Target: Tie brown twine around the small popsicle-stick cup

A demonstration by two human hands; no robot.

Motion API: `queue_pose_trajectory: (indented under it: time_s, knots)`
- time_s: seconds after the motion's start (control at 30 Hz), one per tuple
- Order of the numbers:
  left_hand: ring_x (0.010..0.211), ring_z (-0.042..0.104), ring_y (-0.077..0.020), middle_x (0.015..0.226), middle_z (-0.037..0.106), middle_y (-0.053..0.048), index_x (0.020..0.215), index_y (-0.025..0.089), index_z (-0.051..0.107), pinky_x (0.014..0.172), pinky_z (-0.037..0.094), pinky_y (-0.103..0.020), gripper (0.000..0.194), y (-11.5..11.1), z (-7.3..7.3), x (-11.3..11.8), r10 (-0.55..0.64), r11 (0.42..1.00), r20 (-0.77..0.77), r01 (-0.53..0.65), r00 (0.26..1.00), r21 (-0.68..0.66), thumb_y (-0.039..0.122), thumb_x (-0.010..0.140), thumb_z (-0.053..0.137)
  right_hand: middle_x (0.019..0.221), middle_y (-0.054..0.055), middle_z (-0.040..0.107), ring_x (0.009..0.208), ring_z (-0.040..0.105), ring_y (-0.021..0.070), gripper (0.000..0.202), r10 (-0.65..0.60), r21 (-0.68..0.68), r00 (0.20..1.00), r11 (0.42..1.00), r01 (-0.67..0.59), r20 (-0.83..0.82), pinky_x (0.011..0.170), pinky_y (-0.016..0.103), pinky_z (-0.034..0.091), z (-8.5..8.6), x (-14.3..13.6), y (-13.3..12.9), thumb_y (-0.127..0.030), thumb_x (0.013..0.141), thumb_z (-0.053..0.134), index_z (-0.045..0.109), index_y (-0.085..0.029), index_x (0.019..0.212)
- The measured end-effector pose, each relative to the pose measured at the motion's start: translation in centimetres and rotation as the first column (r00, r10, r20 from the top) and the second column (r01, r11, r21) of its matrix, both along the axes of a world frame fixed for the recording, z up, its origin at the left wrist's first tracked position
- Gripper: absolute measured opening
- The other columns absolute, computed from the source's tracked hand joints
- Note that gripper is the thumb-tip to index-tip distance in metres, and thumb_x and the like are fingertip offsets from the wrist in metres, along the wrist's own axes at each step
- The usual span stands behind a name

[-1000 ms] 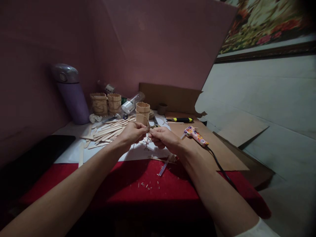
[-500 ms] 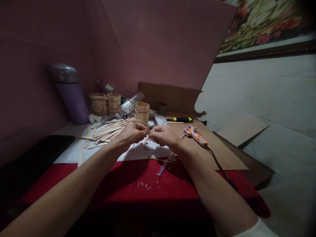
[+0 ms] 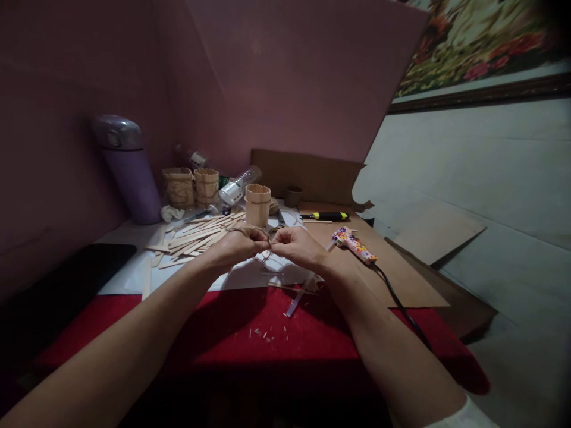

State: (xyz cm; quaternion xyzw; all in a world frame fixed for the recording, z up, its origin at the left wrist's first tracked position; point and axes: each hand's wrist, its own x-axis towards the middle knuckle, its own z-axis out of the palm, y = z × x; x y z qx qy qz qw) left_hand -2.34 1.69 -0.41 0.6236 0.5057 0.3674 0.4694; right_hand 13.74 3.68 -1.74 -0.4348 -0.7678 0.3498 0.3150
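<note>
The thin twine [image 3: 235, 229] lies right at the grip, where the two hands meet fingertip to fingertip. The left hand [image 3: 241, 244] has its grip closed on it; the right hand [image 3: 297, 245] pinches from the other side, seemingly on the same strand. Neither hand is clearly nearer. The twine has no single straight axis: one stretch arcs left from the grip across the left hand, while thin loops hang below. Just beyond the grip, the wooden-stick cup [image 3: 257, 208] stands upright on the desk [image 3: 209, 333].
</note>
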Motion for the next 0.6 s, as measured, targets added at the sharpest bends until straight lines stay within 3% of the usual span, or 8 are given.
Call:
queue_pose_trajectory:
  time_s: [0.2,0.3,0.47,0.6]
  knots:
    - [0.036,0.032,-0.0037,0.041,0.043,0.006,0.058,0.014,0.050,0.038,0.019,-0.018,0.014,0.3,0.1,0.2,0.140,0.990,0.155,-0.133,0.978,-0.054,0.009,0.068,0.058,0.052,-0.001,0.057,0.041,0.042,0.0059,0.012,-0.043,-0.082,0.994,0.996,0.034,-0.103,0.040,0.019,0.031,1.5,-0.3,-1.2,-0.019,0.073,0.055,0.058,-0.014,0.062]
    - [0.034,0.035,-0.0033,0.045,0.052,0.003,0.060,0.014,0.049,0.037,0.019,-0.017,0.015,0.5,-0.1,0.2,0.191,0.981,0.231,-0.176,0.954,-0.085,0.010,0.070,0.059,0.054,0.000,0.061,0.034,0.040,0.0047,0.012,0.022,-0.191,0.988,0.980,-0.052,-0.156,0.034,0.019,0.029,1.7,-0.6,-1.8,-0.021,0.076,0.057,0.058,-0.014,0.066]
    - [0.031,0.033,-0.0024,0.054,0.059,-0.001,0.058,0.013,0.050,0.033,0.015,-0.017,0.015,0.8,-0.3,-0.2,0.128,0.989,0.448,-0.079,0.885,-0.127,0.012,0.068,0.061,0.051,-0.001,0.062,0.033,0.042,0.0049,0.012,0.089,-0.302,0.991,0.946,-0.117,-0.103,0.034,0.018,0.032,1.1,-1.1,-1.9,-0.016,0.077,0.056,0.058,-0.014,0.065]
    - [0.033,0.035,-0.0020,0.055,0.057,-0.001,0.056,0.011,0.052,0.033,0.017,-0.016,0.012,0.9,-0.3,-0.3,0.044,0.991,0.546,0.034,0.836,-0.132,0.010,0.064,0.062,0.054,0.001,0.062,0.035,0.043,0.0051,0.021,0.081,-0.245,0.996,0.967,-0.072,0.027,0.036,0.019,0.032,0.9,-0.8,-1.5,-0.024,0.080,0.057,0.060,-0.014,0.061]
